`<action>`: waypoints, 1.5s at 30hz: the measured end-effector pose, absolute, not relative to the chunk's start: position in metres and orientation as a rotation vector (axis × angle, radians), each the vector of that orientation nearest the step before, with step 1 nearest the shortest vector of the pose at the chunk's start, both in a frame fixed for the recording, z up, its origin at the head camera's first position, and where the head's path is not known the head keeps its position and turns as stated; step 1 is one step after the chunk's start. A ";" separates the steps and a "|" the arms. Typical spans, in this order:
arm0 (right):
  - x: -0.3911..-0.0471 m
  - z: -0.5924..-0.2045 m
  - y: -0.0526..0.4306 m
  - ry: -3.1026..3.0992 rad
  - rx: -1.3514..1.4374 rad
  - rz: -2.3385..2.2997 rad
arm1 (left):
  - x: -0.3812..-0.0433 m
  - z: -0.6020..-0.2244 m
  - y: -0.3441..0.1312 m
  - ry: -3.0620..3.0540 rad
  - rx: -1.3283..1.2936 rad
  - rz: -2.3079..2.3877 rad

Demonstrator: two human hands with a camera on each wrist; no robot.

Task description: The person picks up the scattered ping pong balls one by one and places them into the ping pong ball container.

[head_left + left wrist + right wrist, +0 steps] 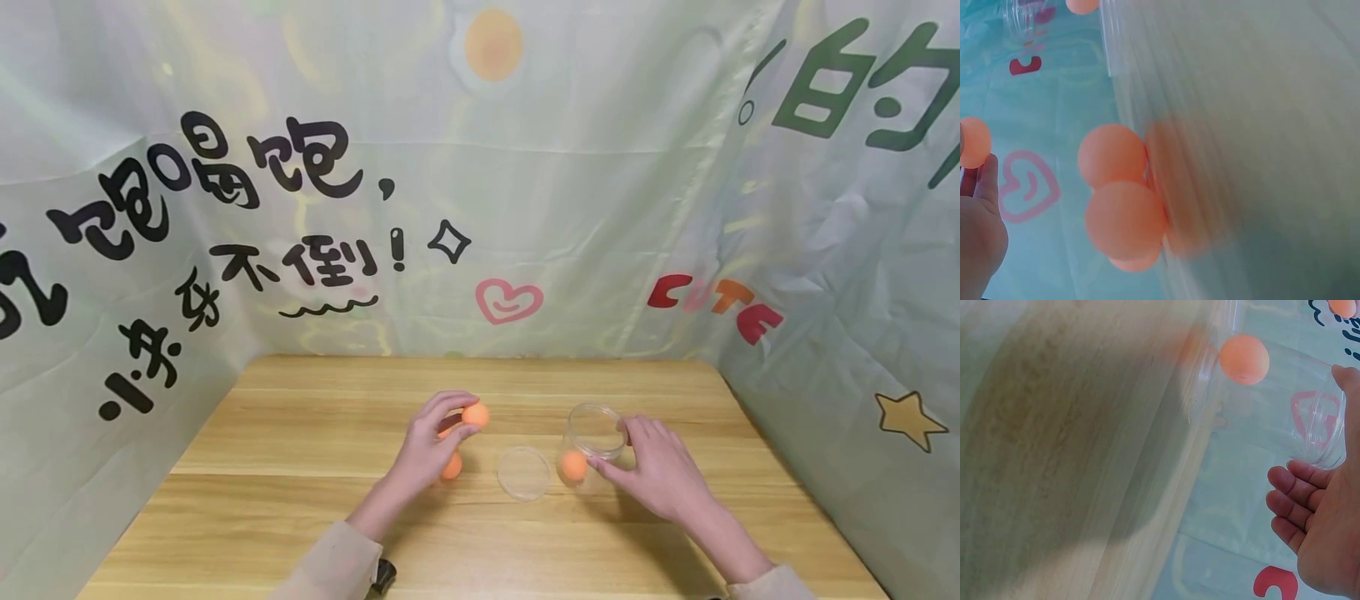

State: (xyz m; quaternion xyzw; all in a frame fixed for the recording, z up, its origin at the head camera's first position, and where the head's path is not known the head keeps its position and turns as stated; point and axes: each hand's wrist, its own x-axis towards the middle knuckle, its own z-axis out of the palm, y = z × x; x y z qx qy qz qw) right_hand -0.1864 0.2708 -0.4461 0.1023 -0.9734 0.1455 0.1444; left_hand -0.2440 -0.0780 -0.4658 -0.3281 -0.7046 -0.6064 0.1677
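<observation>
My left hand (435, 442) pinches an orange ping-pong ball (476, 415) between thumb and fingertips, raised above the table. In the left wrist view the same held ball (975, 142) shows at the left edge. Below that hand several more orange balls (1125, 219) sit clustered on the table, mostly hidden by the hand in the head view. With thumb and fingers at its rim, my right hand (663, 467) grips a clear plastic jar (1291, 406), which stands upright. One orange ball (1244, 359) shows through the wall low in the jar. Between the hands lies a clear round lid (523, 473).
The wooden table (315, 433) is closed in by a printed cloth (585, 217) at the back and both sides. A small black object (383, 575) shows beside the left sleeve (337, 558) at the front.
</observation>
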 end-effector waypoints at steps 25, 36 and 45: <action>-0.185 -0.445 0.270 -2.795 0.295 0.428 | -0.243 -0.456 -0.028 -1.936 -1.014 -1.798; -0.185 -0.446 0.270 -2.795 0.296 0.435 | -0.243 -0.453 -0.006 -1.974 -1.019 -1.867; -0.186 -0.446 0.270 -2.790 0.293 0.451 | -0.245 -0.448 0.011 -1.987 -1.074 -1.861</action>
